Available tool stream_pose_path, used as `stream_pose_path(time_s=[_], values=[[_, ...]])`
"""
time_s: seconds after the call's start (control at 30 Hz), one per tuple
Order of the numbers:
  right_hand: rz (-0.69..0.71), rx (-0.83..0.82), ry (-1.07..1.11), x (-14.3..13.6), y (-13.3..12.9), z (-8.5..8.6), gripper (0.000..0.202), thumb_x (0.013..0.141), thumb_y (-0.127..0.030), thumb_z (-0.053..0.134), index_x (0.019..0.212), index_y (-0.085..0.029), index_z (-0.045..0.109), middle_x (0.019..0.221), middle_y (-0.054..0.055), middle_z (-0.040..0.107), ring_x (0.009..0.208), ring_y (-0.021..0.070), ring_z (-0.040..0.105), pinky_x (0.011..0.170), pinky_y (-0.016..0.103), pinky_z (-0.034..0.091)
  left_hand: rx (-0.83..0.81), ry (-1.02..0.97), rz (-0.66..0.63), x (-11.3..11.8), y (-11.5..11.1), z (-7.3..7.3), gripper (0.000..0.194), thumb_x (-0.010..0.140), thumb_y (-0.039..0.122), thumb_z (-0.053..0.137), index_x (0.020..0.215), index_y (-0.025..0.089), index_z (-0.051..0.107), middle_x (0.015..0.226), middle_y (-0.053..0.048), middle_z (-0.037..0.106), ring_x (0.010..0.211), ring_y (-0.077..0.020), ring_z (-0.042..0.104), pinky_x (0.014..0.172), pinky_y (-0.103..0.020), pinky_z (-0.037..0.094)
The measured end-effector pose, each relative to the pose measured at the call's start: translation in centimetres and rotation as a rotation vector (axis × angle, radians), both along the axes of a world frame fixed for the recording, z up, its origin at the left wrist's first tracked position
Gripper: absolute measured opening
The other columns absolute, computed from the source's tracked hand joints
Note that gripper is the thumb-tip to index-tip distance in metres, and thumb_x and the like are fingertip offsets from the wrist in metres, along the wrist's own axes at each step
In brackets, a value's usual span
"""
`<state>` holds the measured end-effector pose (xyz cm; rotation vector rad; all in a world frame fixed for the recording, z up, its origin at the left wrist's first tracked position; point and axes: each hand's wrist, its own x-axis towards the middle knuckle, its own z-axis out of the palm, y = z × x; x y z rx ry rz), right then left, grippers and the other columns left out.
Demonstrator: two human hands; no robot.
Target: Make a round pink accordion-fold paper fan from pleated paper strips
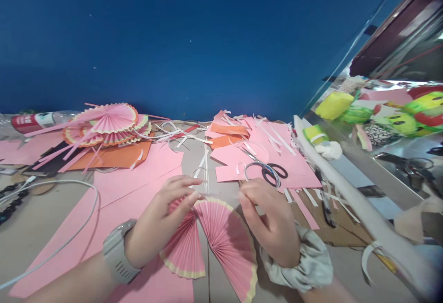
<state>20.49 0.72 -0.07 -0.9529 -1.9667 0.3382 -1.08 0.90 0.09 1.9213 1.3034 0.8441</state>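
Between my two hands stretches a thin, pale, see-through strip [221,195], blurred and hard to make out. My left hand [168,217], with a grey watch on the wrist, pinches one end between thumb and index finger. The other end is pinched in my right hand [268,220], which has a pale green scrunchie at the wrist. Below them lie two pleated pink paper fans with cream edges: the left fan [185,252], partly covered by my left hand, and the right fan [230,247], spread wider.
Pink paper sheets [138,192] lie at left under a white cable [69,181]. Finished paper rosettes [114,119] are stacked behind. Scissors [268,169] and a tape roll [247,172] rest on pink paper ahead. A utility knife [327,208] and white tube [346,201] are at right.
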Motion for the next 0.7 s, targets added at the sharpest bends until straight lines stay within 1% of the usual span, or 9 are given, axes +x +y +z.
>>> stream_pose_path(time_s=[0.1,0.2,0.3,0.37,0.4,0.47,0.57,0.63,0.7], values=[[0.022,0.173,0.055,0.4,-0.1,-0.3,0.018,0.078,-0.002,0.049,0.081,-0.019,0.051,0.075,0.003,0.055,0.073,0.0172,0.051,0.067,0.035,0.041,-0.053,0.123,0.065,-0.9,0.9,0.1,0.034,0.089,0.041,0.040,0.108,0.021,0.061,0.125,-0.006,0.055,0.120,-0.0202,0.044,0.103,-0.040,0.035],[-0.122,0.209,0.261,1.5,0.0,0.0,0.020,0.080,-0.001,0.045,0.082,-0.019,0.054,0.074,0.004,0.055,0.073,0.0179,0.052,0.065,0.035,0.041,0.049,0.397,0.136,-1.9,0.7,-0.1,0.052,0.085,0.046,0.043,0.124,0.012,0.048,0.129,-0.013,0.050,0.123,-0.0267,0.039,0.105,-0.047,0.029],[-0.071,0.167,0.259,2.3,0.4,0.4,0.020,0.081,-0.002,0.044,0.081,-0.020,0.054,0.073,0.004,0.054,0.072,0.0179,0.052,0.065,0.035,0.041,0.117,0.604,0.058,-1.9,-2.1,-1.0,0.066,0.078,0.059,0.047,0.131,0.021,0.043,0.138,-0.008,0.043,0.130,-0.0315,0.028,0.106,-0.055,0.024],[0.019,0.146,0.184,2.4,0.6,0.6,0.019,0.079,-0.003,0.047,0.082,-0.020,0.054,0.076,0.003,0.054,0.074,0.0174,0.053,0.066,0.034,0.042,0.112,0.692,-0.054,-1.6,-4.5,-1.8,0.082,0.070,0.068,0.050,0.137,0.022,0.036,0.143,-0.009,0.037,0.132,-0.0376,0.023,0.104,-0.062,0.021],[0.053,0.137,0.144,2.4,0.6,0.7,0.019,0.078,-0.002,0.049,0.084,-0.020,0.055,0.078,0.003,0.055,0.075,0.0170,0.053,0.066,0.033,0.043,0.098,0.731,-0.100,-1.6,-5.4,-2.1,0.084,0.070,0.067,0.050,0.139,0.022,0.033,0.145,-0.010,0.033,0.133,-0.0392,0.021,0.103,-0.064,0.020],[0.106,0.125,0.078,2.1,0.7,0.6,0.022,0.077,-0.001,0.050,0.089,-0.019,0.054,0.082,0.004,0.055,0.077,0.0160,0.053,0.065,0.031,0.044,0.095,0.777,-0.125,-2.1,-6.3,-2.3,0.074,0.077,0.052,0.048,0.142,0.021,0.026,0.147,-0.009,0.028,0.135,-0.0379,0.019,0.104,-0.063,0.018],[0.137,0.103,0.025,1.7,0.6,0.4,0.023,0.079,0.000,0.048,0.090,-0.019,0.053,0.083,0.004,0.054,0.078,0.0147,0.052,0.066,0.029,0.044,0.064,0.809,-0.200,-4.0,-5.4,-0.9,0.067,0.076,0.019,0.044,0.140,0.026,0.028,0.148,-0.003,0.029,0.136,-0.0288,0.021,0.108,-0.054,0.018],[0.116,0.083,0.043,1.7,0.7,0.2,0.021,0.080,0.000,0.047,0.088,-0.019,0.052,0.081,0.003,0.053,0.078,0.0141,0.051,0.067,0.028,0.043,0.099,0.793,-0.226,-5.4,-4.1,0.6,0.058,0.075,0.013,0.042,0.129,0.030,0.044,0.143,0.000,0.037,0.134,-0.0265,0.025,0.109,-0.052,0.017],[0.097,0.064,0.058,1.6,0.8,0.1,0.019,0.081,-0.002,0.047,0.085,-0.019,0.052,0.080,0.003,0.053,0.078,0.0139,0.051,0.068,0.029,0.042,0.105,0.793,-0.177,-6.0,-3.0,1.7,0.042,0.080,0.014,0.039,0.115,0.029,0.056,0.133,0.000,0.048,0.127,-0.0241,0.035,0.106,-0.049,0.024]])
